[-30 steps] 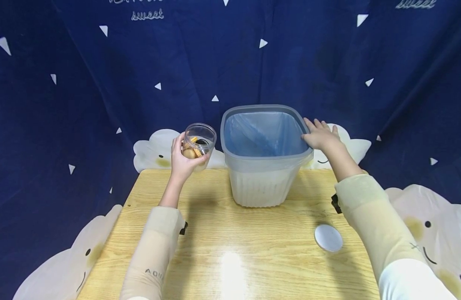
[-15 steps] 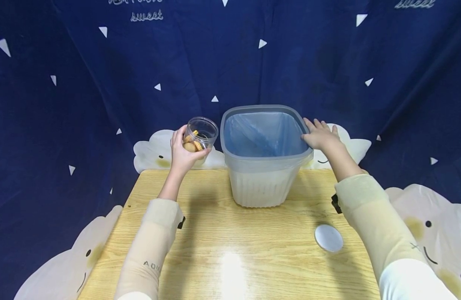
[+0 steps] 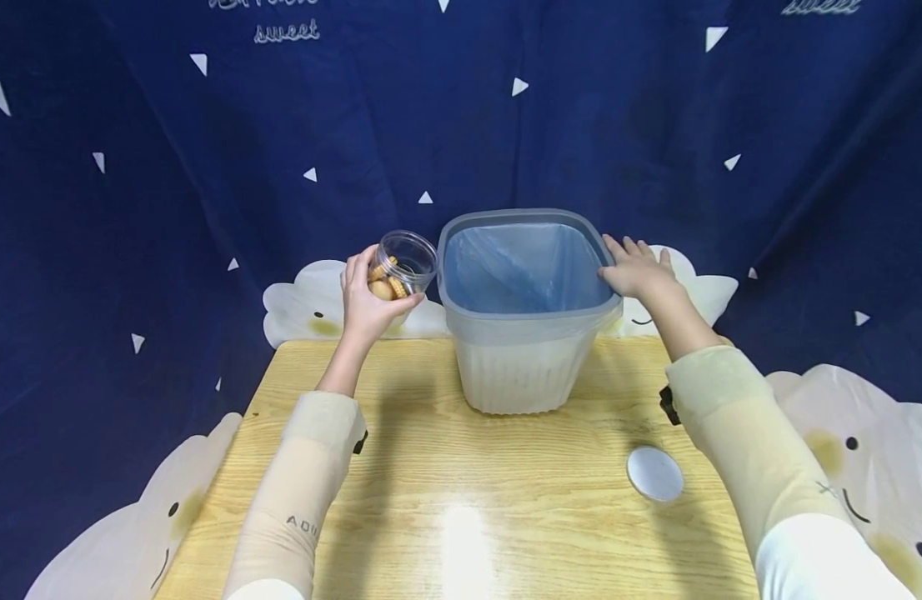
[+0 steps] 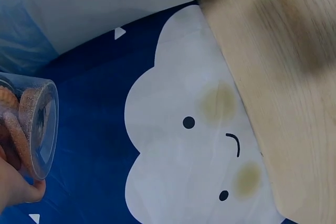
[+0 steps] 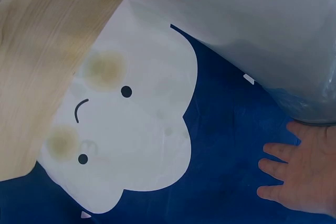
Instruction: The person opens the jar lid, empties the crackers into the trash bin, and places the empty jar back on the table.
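My left hand [image 3: 367, 304] grips a clear plastic jar [image 3: 410, 257] from its left side, raised above the table's far edge. Inside the jar are several yellowish-brown pieces, some ridged, and a dark item at the back; their kind is hard to tell. In the left wrist view the jar [image 4: 39, 124] shows its clear round base. Just right of the jar stands a whitish trash bin [image 3: 521, 367] with a grey rim and a blue liner bag [image 3: 524, 267]. My right hand [image 3: 639, 268] rests against the bin's right rim, fingers spread and extended.
A round silver-grey lid [image 3: 655, 473] lies on the wooden table [image 3: 536, 517] at the right, near my right forearm. Behind the table hangs a dark blue curtain [image 3: 371, 108] with white triangles and cloud faces.
My left hand has raised the jar slightly and brought it a little closer to the bin, tilting its mouth. The right hand stays on the bin's rim.
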The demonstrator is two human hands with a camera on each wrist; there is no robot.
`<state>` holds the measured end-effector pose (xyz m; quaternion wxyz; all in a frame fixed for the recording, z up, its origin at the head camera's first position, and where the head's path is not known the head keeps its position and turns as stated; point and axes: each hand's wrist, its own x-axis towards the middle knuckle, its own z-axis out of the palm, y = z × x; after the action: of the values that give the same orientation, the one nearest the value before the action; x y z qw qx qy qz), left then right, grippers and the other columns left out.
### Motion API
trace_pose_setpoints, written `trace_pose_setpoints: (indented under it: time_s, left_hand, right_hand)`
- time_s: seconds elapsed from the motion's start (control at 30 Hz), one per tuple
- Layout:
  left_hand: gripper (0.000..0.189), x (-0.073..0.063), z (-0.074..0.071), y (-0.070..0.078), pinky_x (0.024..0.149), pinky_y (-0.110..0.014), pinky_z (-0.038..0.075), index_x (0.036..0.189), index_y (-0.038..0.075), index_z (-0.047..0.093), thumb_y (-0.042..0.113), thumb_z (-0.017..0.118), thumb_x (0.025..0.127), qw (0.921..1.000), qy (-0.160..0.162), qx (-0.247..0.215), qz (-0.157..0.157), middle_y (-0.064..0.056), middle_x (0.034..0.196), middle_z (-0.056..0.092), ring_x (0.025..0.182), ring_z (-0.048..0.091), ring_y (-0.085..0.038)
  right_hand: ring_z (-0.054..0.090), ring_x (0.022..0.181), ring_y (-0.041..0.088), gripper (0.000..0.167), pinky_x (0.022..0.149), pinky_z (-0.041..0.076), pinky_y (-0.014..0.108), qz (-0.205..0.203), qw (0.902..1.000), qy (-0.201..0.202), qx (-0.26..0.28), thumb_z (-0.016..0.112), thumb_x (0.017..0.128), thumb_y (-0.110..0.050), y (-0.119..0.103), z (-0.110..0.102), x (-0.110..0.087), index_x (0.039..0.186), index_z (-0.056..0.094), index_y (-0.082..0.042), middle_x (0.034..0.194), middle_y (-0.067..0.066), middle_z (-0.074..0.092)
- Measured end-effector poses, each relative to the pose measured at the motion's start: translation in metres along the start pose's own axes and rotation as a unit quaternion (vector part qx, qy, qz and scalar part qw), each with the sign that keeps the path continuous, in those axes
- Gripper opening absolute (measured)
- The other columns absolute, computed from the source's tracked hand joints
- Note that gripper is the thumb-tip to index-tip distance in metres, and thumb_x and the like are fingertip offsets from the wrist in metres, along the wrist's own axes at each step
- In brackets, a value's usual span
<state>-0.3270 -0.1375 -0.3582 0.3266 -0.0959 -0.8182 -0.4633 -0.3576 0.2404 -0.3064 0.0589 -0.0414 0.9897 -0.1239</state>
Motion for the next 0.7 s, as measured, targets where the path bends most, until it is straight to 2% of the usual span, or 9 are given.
trace_pose_setpoints:
  time_s: [0.3, 0.7]
  left_hand:
    - [0.085, 0.010, 0.002, 0.009, 0.094, -0.040, 0.032, 0.125, 0.013, 0.049, 0.024, 0.088, 0.049, 0.9986, 0.007, 0.048, 0.021, -0.009, 0.115, 0.048, 0.111, 0.037, -0.027]
    - [0.085, 0.021, 0.004, 0.020, 0.093, -0.042, 0.033, 0.126, 0.019, 0.049, 0.027, 0.087, 0.050, 0.9956, -0.017, 0.089, 0.025, -0.004, 0.119, 0.047, 0.113, 0.036, -0.027]
  right_hand:
    - [-0.001, 0.135, 0.045, 0.065, 0.103, -0.008, 0.062, 0.003, 1.0000, 0.000, -0.005, 0.035, 0.094, -0.031, 0.000, 0.000, 0.002, 0.147, 0.005, -0.008, 0.148, 0.028, 0.004]
    - [-0.001, 0.135, 0.045, 0.065, 0.103, -0.008, 0.063, 0.004, 1.0000, 0.001, -0.003, 0.035, 0.094, -0.031, 0.001, 0.002, 0.002, 0.147, 0.005, -0.008, 0.148, 0.029, 0.004]
